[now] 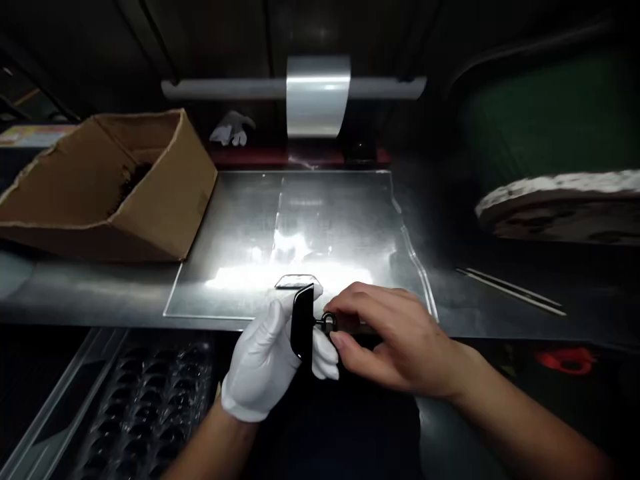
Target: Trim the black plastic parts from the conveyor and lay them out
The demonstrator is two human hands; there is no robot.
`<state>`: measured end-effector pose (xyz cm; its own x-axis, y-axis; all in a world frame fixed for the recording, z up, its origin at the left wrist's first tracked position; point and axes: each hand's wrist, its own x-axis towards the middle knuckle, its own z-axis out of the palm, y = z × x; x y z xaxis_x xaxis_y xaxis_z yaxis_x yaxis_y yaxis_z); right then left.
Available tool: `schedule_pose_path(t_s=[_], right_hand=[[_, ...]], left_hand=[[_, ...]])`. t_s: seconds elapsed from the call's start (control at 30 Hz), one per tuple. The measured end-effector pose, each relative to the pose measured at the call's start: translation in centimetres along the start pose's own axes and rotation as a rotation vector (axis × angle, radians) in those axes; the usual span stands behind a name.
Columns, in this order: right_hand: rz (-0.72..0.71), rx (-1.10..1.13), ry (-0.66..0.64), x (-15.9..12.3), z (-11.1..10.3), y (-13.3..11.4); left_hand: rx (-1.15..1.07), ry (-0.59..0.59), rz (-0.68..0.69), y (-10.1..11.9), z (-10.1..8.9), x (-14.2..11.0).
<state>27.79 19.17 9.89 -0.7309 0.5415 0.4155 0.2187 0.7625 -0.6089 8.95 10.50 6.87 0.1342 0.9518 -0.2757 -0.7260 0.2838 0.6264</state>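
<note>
My left hand [265, 357], in a white glove, is closed around a small flat black part [302, 320] held upright at the front edge of a shiny metal plate [240, 220]. My bare right hand [387, 337] is curled beside it, its fingertips pinching a small dark ring or knob [329, 323] that sticks out of the black part's right side. A small clear piece [294, 281] lies on the plate just behind the part.
An open cardboard box [107, 190] lies tilted at the left. A roll of clear film [317, 97] hangs on a bar at the back, with a white glove [231, 130] beside it. A clear plastic tray [140, 407] sits lower left. A round padded disc [563, 203] and thin rods [510, 290] are at right.
</note>
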Motion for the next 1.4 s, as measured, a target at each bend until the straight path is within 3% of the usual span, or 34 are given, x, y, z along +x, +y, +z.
schedule_pose_path(t_s=[0.17,0.43,0.53,0.73,0.87,1.1,1.4], right_hand=[[0.045,0.037,-0.041,-0.3,1.4,-0.6],[0.110,0.127,-0.048,-1.1,2.2,-0.9],[0.219,0.271,-0.027,-1.7,2.4,-1.3],[0.597,0.703,-0.062,-2.4,3.0,-2.0],[0.709,1.000,-0.037,-2.9,3.6,-2.0],[0.680,1.257,0.041,-3.0,4.1,-1.8],[0.689,1.213,0.036,-2.5,4.2,-1.7]], left_hand=[[-0.049,-0.072,-0.012,-0.1,-1.3,-1.4],[-0.077,-0.110,0.003,-1.0,-1.4,-1.5],[-0.071,-0.148,0.013,-1.4,-1.3,-1.4],[-0.074,-0.199,0.043,-1.9,-1.3,-1.9],[-0.062,-0.204,0.060,-2.1,-1.4,-2.0],[-0.065,-0.205,0.037,-2.2,-1.1,-1.8],[-0.096,-0.188,-0.013,-2.0,-1.0,-1.8]])
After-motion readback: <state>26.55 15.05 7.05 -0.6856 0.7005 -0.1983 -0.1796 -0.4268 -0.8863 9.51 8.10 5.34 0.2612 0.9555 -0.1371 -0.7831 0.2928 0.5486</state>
